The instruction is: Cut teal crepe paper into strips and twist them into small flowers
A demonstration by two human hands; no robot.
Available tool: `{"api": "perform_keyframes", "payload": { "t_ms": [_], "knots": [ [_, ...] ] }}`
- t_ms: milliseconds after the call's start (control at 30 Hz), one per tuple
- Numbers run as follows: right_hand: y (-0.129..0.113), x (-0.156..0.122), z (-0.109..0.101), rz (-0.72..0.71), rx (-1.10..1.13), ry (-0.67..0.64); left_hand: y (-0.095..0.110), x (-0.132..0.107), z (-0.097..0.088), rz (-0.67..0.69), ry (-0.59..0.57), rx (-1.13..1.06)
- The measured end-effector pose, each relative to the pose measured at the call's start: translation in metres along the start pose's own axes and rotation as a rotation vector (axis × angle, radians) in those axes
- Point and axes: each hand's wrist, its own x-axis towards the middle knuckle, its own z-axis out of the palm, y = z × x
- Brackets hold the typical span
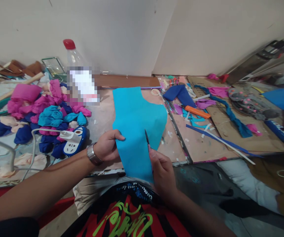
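A bright blue paper sheet (134,115) with a notched, curved outline hangs in front of me, its lower end near my lap. My left hand (108,143) pinches its left edge, thumb on top. In my right hand (163,166) is a pair of scissors (147,138), the dark blades pointing up and away over the sheet's lower right part. My fingers hide most of the handles. Whether the blades are cutting into the sheet I cannot tell.
Pink, navy and blue crumpled paper pieces (50,117) pile up at left, near a power strip (74,144) with a plugged-in charger. A red-capped bottle (71,52) stands behind. At right lie an orange cutter knife (197,112), a tape roll (155,92) and paper strips (221,140).
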Motion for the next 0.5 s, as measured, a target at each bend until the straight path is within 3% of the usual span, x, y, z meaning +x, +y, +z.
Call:
{"api": "perform_keyframes", "payload": {
  "t_ms": [200,500],
  "knots": [
    [0.0021,0.0,0.0019,-0.025,0.016,0.006,0.0036,0.0005,0.0007,0.109,0.081,0.015],
    [0.0018,-0.0008,-0.0012,-0.024,0.027,-0.005,0.0032,0.0007,-0.0009,0.081,0.109,0.025]
  ]
}}
